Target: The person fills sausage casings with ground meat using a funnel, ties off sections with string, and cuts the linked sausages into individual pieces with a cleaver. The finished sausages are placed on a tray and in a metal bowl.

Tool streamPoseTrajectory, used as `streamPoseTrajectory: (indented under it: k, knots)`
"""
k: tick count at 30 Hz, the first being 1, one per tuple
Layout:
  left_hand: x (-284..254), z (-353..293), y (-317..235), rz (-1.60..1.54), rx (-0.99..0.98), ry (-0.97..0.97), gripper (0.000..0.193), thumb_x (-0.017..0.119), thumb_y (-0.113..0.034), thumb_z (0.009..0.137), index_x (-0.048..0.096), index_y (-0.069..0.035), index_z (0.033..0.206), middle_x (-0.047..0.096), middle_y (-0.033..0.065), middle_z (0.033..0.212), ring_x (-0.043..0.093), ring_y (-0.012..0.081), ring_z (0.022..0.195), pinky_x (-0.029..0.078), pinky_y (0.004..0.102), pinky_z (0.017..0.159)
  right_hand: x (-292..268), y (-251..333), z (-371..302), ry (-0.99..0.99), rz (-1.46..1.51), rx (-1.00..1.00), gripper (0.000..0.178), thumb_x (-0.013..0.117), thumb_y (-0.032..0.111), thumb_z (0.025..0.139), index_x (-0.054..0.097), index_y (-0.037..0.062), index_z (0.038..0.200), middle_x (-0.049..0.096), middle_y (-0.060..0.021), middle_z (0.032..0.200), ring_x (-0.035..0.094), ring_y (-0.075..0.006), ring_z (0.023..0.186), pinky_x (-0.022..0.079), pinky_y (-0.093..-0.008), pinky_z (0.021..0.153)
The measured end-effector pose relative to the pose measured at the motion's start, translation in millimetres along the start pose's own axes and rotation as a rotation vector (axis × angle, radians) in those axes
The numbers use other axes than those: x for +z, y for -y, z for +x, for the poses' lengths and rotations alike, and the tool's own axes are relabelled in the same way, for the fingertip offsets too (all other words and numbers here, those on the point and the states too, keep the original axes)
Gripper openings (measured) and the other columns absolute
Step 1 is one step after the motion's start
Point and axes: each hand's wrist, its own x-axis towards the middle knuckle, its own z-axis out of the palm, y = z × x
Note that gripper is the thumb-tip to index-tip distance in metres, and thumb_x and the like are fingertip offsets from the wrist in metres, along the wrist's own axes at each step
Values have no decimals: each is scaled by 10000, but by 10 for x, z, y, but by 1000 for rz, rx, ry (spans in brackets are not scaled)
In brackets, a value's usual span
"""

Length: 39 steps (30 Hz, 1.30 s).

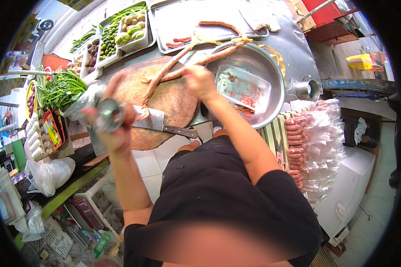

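Observation:
My left hand point(125, 131), smeared by motion, is closed around a round, shiny metal piece point(111, 115) above the left side of a round wooden chopping board point(173, 100). Fingers curled, my right hand point(200, 82) is at the board's right edge, beside a long raw sausage point(218, 55); whatever it pinches is hidden. Another sausage length point(158, 80) crosses the board and meets the first. A cleaver point(151, 119) lies flat near the board's front edge, its wooden handle pointing right. Pale casing point(278, 60) hangs over the rim of a metal basin point(278, 104).
Inside the basin sits a clear plastic tub point(243, 86) with meat scraps. Behind is a metal tray point(165, 22) with short sausage pieces. Vegetable bins point(109, 42), leafy greens point(64, 89) and egg trays point(33, 138) stand left. Bagged sausages point(314, 147) and a metal cup point(304, 89) are right.

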Motion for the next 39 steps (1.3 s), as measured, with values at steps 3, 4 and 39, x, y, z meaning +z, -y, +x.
streamPoseTrajectory:
  k: [3,4,39]
  knots:
    - [263,272,625,-40,-307,100,974,170,-785,909,520,2,1363,379,-85,507,263,35,416,189,209,392,-841,-754,-410,-183,-304,437,233,627,-9,804,678,9,1031,691,-179,1003,672,-313,947,525,-392,854]
    - [370,349,852,24,-395,95,885,147,-747,940,591,-83,1321,413,-94,527,286,25,418,186,199,381,-1008,-970,-568,-182,-399,503,252,618,-10,801,671,4,1047,682,-191,1018,663,-330,960,519,-403,866]
    - [1208,1152,3120,183,-960,-40,806,236,-810,881,557,-72,906,450,39,538,343,132,389,269,277,363,-1267,-1501,-443,860,-205,315,126,649,96,717,707,41,814,673,-164,889,662,-335,893,527,-402,785]
